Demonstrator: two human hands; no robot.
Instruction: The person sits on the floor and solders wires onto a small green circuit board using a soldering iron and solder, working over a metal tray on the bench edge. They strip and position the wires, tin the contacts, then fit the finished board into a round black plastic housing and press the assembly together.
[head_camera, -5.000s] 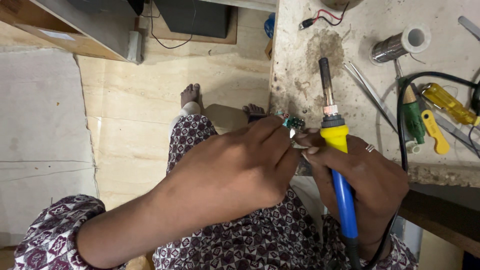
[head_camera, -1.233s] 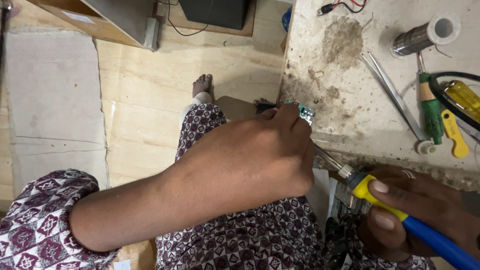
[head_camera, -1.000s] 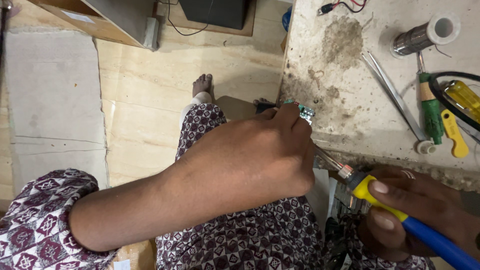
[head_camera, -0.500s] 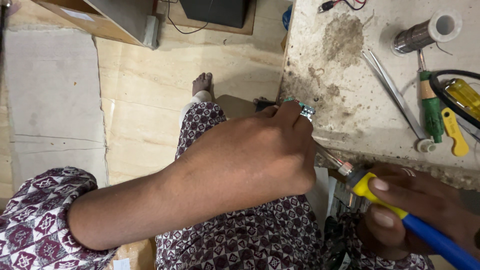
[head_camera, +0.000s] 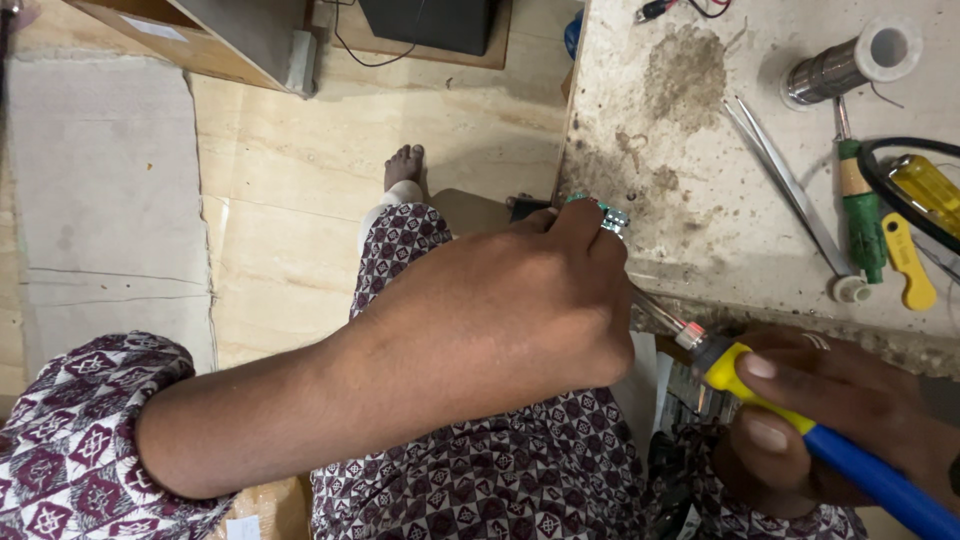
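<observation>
Your left hand (head_camera: 520, 310) pinches small green circuit board (head_camera: 605, 212) at desk (head_camera: 700, 150) edge. Right hand (head_camera: 850, 420) grips soldering iron (head_camera: 790, 420), tip hidden behind left hand.

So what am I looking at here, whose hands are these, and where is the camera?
The camera sits on a person's head and looks down at their own two hands and lap. The left hand pinches a small green part at the edge of a stained worktable. The right hand grips a soldering iron with a yellow and blue handle, its tip aimed toward that part. On the table lie a spool of solder wire, tweezers and a green screwdriver.
</observation>
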